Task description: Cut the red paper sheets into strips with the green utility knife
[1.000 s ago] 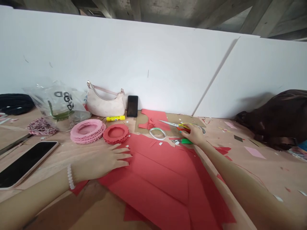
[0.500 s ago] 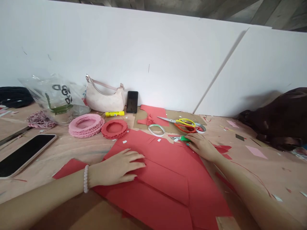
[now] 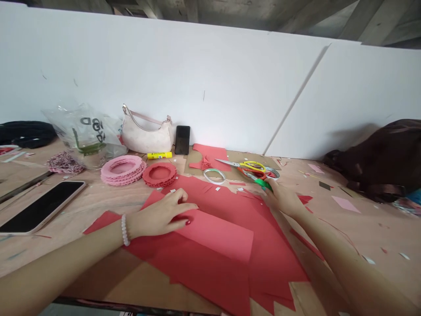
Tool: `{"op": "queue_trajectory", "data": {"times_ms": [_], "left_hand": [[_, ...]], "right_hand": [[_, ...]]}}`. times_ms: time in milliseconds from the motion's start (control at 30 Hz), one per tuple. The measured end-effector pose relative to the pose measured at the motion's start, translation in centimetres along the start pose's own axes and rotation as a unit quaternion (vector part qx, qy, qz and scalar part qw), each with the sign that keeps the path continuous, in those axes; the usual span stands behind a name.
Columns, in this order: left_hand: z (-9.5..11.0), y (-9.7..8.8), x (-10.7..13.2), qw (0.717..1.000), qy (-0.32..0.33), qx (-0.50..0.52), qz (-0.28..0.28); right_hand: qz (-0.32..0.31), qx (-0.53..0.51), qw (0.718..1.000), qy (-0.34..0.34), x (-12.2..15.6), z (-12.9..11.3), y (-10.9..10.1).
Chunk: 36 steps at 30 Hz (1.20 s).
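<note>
Large red paper sheets (image 3: 230,259) lie spread across the middle of the table. My left hand (image 3: 161,215), with a bead bracelet at the wrist, rests on them with curled fingers pinching the edge of a lighter red rectangular sheet (image 3: 219,235). My right hand (image 3: 283,198) reaches to the far side of the sheets and closes on a small green object (image 3: 264,183). Just beyond it lie scissors (image 3: 248,169) with yellow and orange handles.
Stacks of pink rings (image 3: 122,170) and red rings (image 3: 159,174), a yellow glue stick (image 3: 159,155), a tape roll (image 3: 215,176), a white handbag (image 3: 147,134), two phones (image 3: 42,206) (image 3: 182,139), a plastic bag (image 3: 87,136) and a brown bag (image 3: 384,158) surround the sheets. A white board backs the table.
My right hand left the scissors, came back to the red sheets and took the green object. My left hand slid right along the paper and curled onto the lighter sheet's edge.
</note>
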State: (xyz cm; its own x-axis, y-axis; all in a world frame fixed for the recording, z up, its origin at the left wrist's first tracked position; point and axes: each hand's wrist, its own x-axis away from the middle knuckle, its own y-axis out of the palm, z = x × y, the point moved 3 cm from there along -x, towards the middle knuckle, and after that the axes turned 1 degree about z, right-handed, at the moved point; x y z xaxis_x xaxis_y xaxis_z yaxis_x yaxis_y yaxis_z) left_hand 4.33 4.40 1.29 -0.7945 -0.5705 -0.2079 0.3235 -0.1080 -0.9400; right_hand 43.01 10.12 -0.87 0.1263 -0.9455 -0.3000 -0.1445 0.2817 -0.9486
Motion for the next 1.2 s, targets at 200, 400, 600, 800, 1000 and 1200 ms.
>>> {"op": "queue_trajectory", "data": {"times_ms": [200, 400, 600, 800, 1000, 1200], "left_hand": [[-2.5, -2.0, -1.9, 0.982, 0.086, -0.167, -0.007], [-1.6, 0.0, -3.9, 0.981, 0.037, -0.19, 0.018], [1.1, 4.4, -3.1, 0.995, -0.027, -0.06, -0.069], [0.1, 4.1, -2.9, 0.99, -0.024, -0.055, -0.13], [0.7, 3.9, -2.8, 0.993, 0.089, -0.018, -0.076], [0.4, 3.7, -2.6, 0.989, 0.136, -0.017, -0.062]], "right_hand": [[-0.012, -0.052, 0.998, -0.021, 3.3, -3.1, -2.0], [-0.03, -0.084, 0.994, -0.061, 5.2, -5.5, -2.5], [-0.071, -0.125, 0.983, -0.115, 8.2, -8.1, -4.4], [-0.203, -0.153, 0.951, -0.174, 12.0, -11.6, -5.4], [-0.218, -0.134, 0.949, -0.184, 13.0, -11.8, -4.8], [-0.206, -0.109, 0.958, -0.165, 12.3, -10.6, -4.0]]}}
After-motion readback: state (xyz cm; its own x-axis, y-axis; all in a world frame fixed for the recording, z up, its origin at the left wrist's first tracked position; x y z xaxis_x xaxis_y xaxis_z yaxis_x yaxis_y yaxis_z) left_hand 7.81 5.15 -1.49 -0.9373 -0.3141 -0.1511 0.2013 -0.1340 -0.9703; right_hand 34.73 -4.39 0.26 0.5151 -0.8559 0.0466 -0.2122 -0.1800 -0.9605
